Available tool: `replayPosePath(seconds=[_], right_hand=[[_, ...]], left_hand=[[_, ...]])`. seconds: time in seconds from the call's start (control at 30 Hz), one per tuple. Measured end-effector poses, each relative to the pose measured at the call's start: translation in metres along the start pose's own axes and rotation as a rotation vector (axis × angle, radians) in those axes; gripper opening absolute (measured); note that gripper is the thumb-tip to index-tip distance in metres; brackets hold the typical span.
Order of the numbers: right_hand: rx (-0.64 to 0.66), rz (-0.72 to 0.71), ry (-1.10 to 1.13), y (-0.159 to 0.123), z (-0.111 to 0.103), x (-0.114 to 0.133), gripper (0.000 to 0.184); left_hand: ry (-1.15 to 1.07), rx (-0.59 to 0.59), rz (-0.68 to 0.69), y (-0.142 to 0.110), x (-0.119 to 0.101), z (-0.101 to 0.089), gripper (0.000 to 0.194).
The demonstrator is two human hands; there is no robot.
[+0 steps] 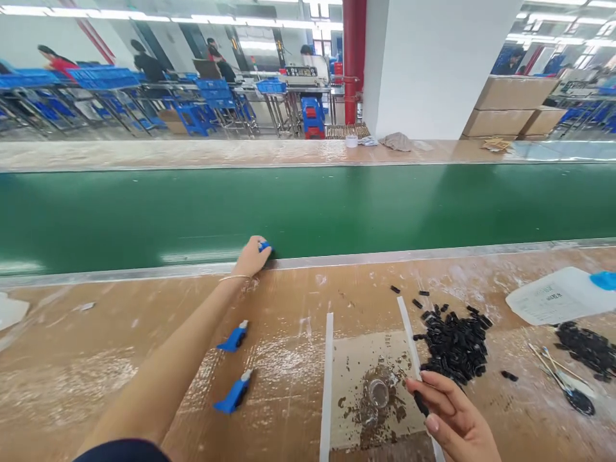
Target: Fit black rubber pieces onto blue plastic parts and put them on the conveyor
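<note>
My left hand [253, 256] reaches out to the near edge of the green conveyor belt [308, 205], its fingers closed round a small blue plastic part [264, 246]. Two similar blue parts with pale tips, a farther one [234, 337] and a nearer one [235, 393], lie on the table beside my left forearm. Low on the right, my right hand [457, 410] pinches a small black piece [421, 403] between thumb and fingers. Close beyond it sits a pile of black pieces [455, 343]. A small clear round dish [378, 393] stands on a stained, wet-looking sheet [346, 366].
White strips [326, 385] flank the sheet. A translucent bottle [553, 298] with a blue cap lies at right, near a second black pile [587, 346] and cotton swabs [553, 366]. Across the belt are a tape roll [351, 141] and a rag [396, 141]. People sit farther back.
</note>
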State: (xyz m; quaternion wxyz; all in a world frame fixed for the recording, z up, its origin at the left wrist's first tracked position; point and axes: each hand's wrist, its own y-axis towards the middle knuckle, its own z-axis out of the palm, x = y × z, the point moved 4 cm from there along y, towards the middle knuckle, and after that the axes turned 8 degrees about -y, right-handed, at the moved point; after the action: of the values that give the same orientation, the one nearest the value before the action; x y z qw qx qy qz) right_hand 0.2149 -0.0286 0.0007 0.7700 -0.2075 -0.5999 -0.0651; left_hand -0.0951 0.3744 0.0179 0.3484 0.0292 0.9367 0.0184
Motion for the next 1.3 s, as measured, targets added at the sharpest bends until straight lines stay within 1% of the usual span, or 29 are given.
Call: replayPosePath(seconds=[0.03,0.1,0.2,0.3,0.37,0.4,0.47,0.5,0.53,0.6,0.63,0.67,0.7,0.73,0.8,0.97,1.13,1.2,1.3], right_hand=[[0.002,0.022,0.055,0.001,0.003,0.001,0.045],[0.006,0.06,0.124,0.002,0.007,0.004,0.044],[0.003,0.104,0.162,0.001,0.011,0.005,0.042],[0.025,0.096,0.154,-0.001,0.01,0.002,0.039],[0.107,0.042,0.127,-0.002,0.009,0.0,0.031],[0.16,0.001,0.106,-0.002,0.009,-0.001,0.026],[0.248,-0.098,0.057,-0.003,0.01,0.0,0.017],[0.276,-0.145,0.028,-0.004,0.012,0.001,0.015],[0.297,-0.188,-0.003,-0.004,0.014,0.003,0.014],[0.332,-0.255,-0.06,-0.006,0.021,0.009,0.013],[0.352,-0.278,-0.085,-0.007,0.025,0.013,0.013],[0.374,-0.297,-0.108,-0.008,0.029,0.017,0.013],[0.391,-0.31,-0.126,-0.009,0.033,0.02,0.013],[0.402,-0.322,-0.141,-0.009,0.036,0.023,0.013],[0.412,-0.348,-0.173,-0.01,0.041,0.029,0.012],[0.42,-0.449,-0.262,-0.008,0.045,0.036,0.011],[0.424,-0.558,-0.385,-0.008,0.046,0.037,0.012],[0.414,-0.653,-0.473,-0.01,0.045,0.036,0.017],[0.418,-0.828,-0.664,-0.017,0.043,0.034,0.031]], left_hand=[[-0.011,0.072,0.054,-0.015,-0.008,0.008,0.02],[-0.039,0.216,0.177,-0.054,-0.025,0.025,0.015],[-0.08,0.358,0.326,-0.122,-0.049,0.043,0.017],[-0.107,0.495,0.443,-0.185,-0.07,0.054,0.023],[-0.116,0.529,0.491,-0.219,-0.081,0.053,0.022],[-0.142,0.525,0.497,-0.233,-0.086,0.051,0.022],[-0.301,0.501,0.44,-0.259,-0.094,0.046,0.027],[-0.444,0.519,0.373,-0.27,-0.098,0.045,0.032],[-0.623,0.571,0.286,-0.282,-0.101,0.045,0.038],[-1.016,0.73,0.082,-0.304,-0.107,0.052,0.049],[-1.195,0.811,-0.009,-0.314,-0.111,0.056,0.051],[-1.345,0.874,-0.075,-0.322,-0.116,0.061,0.05],[-1.462,0.906,-0.119,-0.329,-0.119,0.064,0.049],[-1.543,0.91,-0.149,-0.334,-0.122,0.067,0.047],[-1.627,0.896,-0.176,-0.341,-0.126,0.072,0.043],[-1.695,0.888,-0.176,-0.349,-0.13,0.072,0.041],[-1.716,0.861,-0.187,-0.352,-0.127,0.077,0.039],[-1.732,0.837,-0.207,-0.353,-0.127,0.082,0.039],[-1.771,0.763,-0.292,-0.356,-0.127,0.088,0.039]])
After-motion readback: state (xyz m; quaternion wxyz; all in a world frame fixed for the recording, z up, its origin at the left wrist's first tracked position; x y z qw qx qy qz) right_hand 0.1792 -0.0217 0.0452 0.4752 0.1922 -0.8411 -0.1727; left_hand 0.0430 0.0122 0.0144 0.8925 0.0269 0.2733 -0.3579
